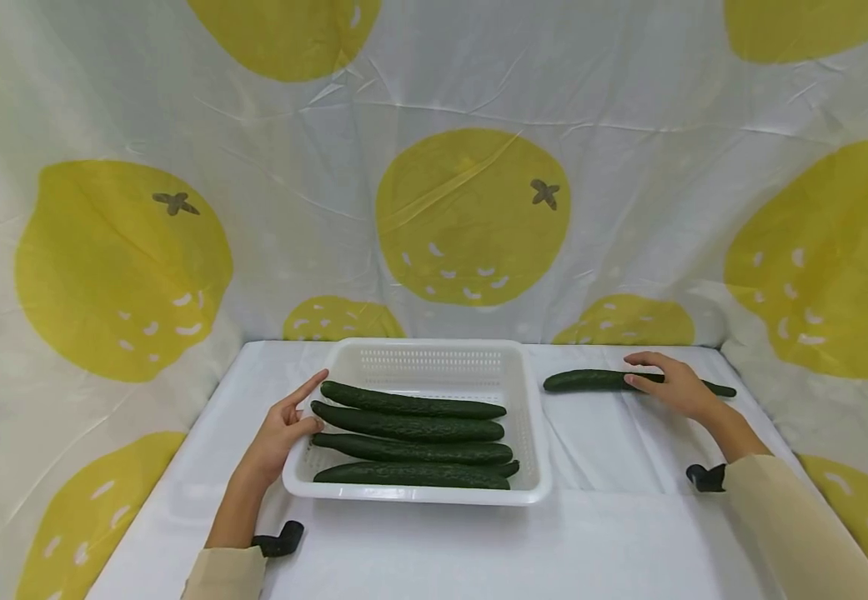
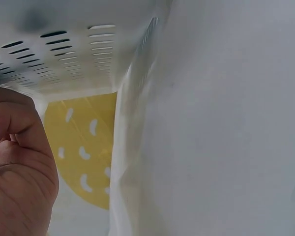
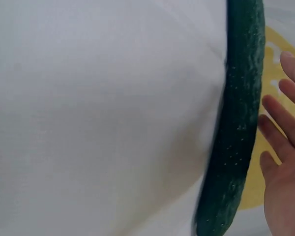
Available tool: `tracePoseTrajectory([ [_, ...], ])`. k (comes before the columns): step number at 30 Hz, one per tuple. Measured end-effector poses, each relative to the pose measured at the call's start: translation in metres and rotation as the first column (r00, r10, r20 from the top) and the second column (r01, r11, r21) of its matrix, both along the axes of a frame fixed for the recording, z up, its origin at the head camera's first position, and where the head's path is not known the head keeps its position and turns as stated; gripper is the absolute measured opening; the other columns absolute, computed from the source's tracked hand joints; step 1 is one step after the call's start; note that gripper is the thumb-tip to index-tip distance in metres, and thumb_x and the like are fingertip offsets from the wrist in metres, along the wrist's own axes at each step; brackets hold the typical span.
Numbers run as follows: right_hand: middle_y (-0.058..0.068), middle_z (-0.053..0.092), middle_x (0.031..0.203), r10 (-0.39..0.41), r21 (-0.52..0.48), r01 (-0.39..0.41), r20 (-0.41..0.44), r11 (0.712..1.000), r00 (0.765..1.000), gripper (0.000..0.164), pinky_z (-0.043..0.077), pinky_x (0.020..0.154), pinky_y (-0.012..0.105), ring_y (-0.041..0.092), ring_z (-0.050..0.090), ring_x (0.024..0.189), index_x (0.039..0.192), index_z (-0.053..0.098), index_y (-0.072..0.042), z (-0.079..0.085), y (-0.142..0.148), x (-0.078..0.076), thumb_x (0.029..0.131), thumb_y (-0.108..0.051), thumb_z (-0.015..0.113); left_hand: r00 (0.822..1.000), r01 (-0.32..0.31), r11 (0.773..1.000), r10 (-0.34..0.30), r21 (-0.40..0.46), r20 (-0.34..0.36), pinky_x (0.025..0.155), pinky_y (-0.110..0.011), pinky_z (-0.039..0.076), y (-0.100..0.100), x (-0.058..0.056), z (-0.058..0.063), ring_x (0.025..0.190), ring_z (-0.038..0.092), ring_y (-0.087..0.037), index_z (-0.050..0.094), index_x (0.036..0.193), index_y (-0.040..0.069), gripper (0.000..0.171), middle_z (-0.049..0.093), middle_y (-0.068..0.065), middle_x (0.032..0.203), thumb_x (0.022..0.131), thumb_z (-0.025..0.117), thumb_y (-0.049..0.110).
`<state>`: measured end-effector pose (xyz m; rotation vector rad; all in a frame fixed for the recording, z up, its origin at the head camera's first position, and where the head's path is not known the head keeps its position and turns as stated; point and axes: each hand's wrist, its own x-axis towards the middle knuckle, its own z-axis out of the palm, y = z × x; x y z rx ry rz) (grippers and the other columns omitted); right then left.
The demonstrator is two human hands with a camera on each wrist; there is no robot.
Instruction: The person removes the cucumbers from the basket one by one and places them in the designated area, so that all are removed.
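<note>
A white plastic basket (image 1: 417,495) with slotted walls stands on the table. Inside it several dark green cucumbers (image 1: 411,423) lie side by side, roughly crosswise. My left hand (image 1: 278,433) grips the basket's left edge, thumb at the rim and index finger stretched along it. From below, the left wrist view shows curled fingers of that hand (image 2: 20,157) against the slotted basket. To the right of the basket, one cucumber (image 1: 584,381) lies on the cloth. My right hand (image 1: 675,385) is over this cucumber, its fingers (image 3: 280,120) spread and loosely bent beside it; firm contact is not visible.
A white cloth (image 1: 606,542) covers the table. Behind and at both sides hangs a white curtain (image 1: 629,208) printed with large yellow fruit. Black wrist cameras (image 1: 280,540) stick out near the sleeves.
</note>
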<state>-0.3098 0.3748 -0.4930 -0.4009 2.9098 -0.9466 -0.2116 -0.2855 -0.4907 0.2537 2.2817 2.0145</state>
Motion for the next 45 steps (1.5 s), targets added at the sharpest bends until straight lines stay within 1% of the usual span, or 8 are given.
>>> tracePoseTrajectory([
  [6,0.021,0.056,0.146,-0.008,-0.04,0.006,-0.052,0.999,0.999,0.059,0.034,0.109,0.069,0.049,0.042,0.141,0.146,0.055,-0.007,0.014,-0.011,0.007,0.103,-0.046,0.06,1.0,-0.01,0.999,0.009,-0.03,-0.015,0.042,-0.023,0.042,-0.003,0.003,-0.003,0.041,0.037,-0.001,0.038,0.161,0.02,0.081,0.036,0.012,0.051,0.088,0.06,-0.009],
  [11,0.023,0.058,0.142,-0.005,-0.089,-0.003,-0.084,0.996,0.996,0.056,0.036,0.11,0.067,0.05,0.046,0.137,0.144,0.056,-0.003,0.03,-0.027,0.013,0.103,-0.042,0.061,1.0,-0.009,0.999,0.009,-0.031,-0.017,0.043,-0.023,0.043,-0.002,0.003,-0.003,0.041,0.039,-0.001,0.038,0.161,0.021,0.081,0.037,0.012,0.051,0.089,0.06,-0.009],
  [18,0.019,0.063,0.136,0.029,-0.133,-0.049,-0.147,0.99,0.989,0.05,0.043,0.109,0.058,0.042,0.056,0.13,0.14,0.059,-0.003,0.047,-0.057,0.018,0.102,-0.035,0.066,1.0,-0.001,1.0,0.0,-0.026,-0.018,0.044,-0.023,0.043,0.0,0.002,-0.002,0.042,0.04,-0.001,0.038,0.161,0.021,0.081,0.038,0.012,0.052,0.089,0.06,-0.009],
  [23,0.019,0.065,0.134,0.093,-0.157,-0.123,-0.185,0.98,0.978,0.047,0.045,0.108,0.054,0.04,0.06,0.126,0.137,0.06,-0.001,0.056,-0.083,0.019,0.1,-0.029,0.068,1.0,-0.002,1.0,0.002,-0.03,-0.022,0.044,-0.023,0.043,0.001,0.0,-0.002,0.042,0.039,-0.001,0.038,0.161,0.021,0.081,0.038,0.012,0.052,0.089,0.06,-0.009],
  [30,0.014,0.065,0.133,0.15,-0.189,-0.186,-0.191,0.964,0.97,0.045,0.047,0.108,0.053,0.036,0.061,0.123,0.137,0.061,-0.005,0.067,-0.124,0.022,0.098,-0.027,0.071,0.999,0.026,0.999,-0.027,-0.029,-0.04,0.045,-0.023,0.044,0.003,-0.002,-0.001,0.044,0.04,0.0,0.036,0.162,0.018,0.08,0.039,0.012,0.053,0.089,0.06,-0.009],
  [33,0.012,0.063,0.136,0.179,-0.202,-0.217,-0.19,0.955,0.965,0.047,0.047,0.108,0.052,0.035,0.061,0.123,0.138,0.061,-0.007,0.074,-0.145,0.023,0.098,-0.028,0.072,0.999,0.02,0.999,-0.021,-0.031,-0.035,0.045,-0.024,0.045,0.001,-0.002,0.0,0.044,0.04,0.0,0.037,0.161,0.019,0.08,0.039,0.012,0.053,0.089,0.06,-0.009],
  [39,0.01,0.063,0.137,0.263,-0.211,-0.306,-0.21,0.928,0.942,0.047,0.047,0.108,0.05,0.033,0.061,0.123,0.14,0.06,-0.01,0.087,-0.187,0.021,0.099,-0.03,0.071,1.0,-0.002,1.0,0.002,-0.026,-0.012,0.046,-0.025,0.048,-0.003,-0.001,0.001,0.043,0.042,-0.002,0.038,0.161,0.021,0.081,0.04,0.012,0.051,0.09,0.059,-0.009],
  [45,0.01,0.063,0.136,0.339,-0.202,-0.378,-0.205,0.903,0.918,0.047,0.047,0.109,0.048,0.036,0.061,0.124,0.141,0.06,-0.011,0.098,-0.223,0.021,0.099,-0.03,0.07,0.999,0.025,1.0,-0.025,-0.003,-0.034,0.046,-0.024,0.047,-0.002,-0.001,0.0,0.044,0.043,0.0,0.036,0.161,0.017,0.08,0.041,0.012,0.053,0.089,0.059,-0.009],
])
